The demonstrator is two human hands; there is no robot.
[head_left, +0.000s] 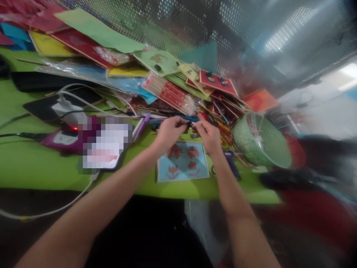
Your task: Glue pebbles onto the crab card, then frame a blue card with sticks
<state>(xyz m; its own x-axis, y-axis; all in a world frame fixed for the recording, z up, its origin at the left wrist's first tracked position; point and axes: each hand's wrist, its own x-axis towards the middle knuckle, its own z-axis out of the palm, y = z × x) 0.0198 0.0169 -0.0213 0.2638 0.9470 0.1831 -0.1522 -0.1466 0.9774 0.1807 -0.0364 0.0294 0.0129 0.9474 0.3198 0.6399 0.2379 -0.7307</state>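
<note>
My left hand [173, 130] and my right hand [205, 133] meet above the green table, each with its fingers pinched together. Between the fingertips is a small dark piece [189, 124], too small and blurred to name. The left fingers grip it; the right fingers close on its other side, perhaps on a pale bit of it. Just below both hands lies a light blue board [182, 167] with orange-brown flower and insect shapes. Part of its top edge is near my wrists.
Left of my forearm are a phone [104, 145], a purple power strip [60, 139] and cables. Purple and white pens [142, 126] lie behind it. Coloured boards and bundled sticks [167, 93] pile up at the back. A green basket [262, 141] stands right, near a blue glue gun [232, 165].
</note>
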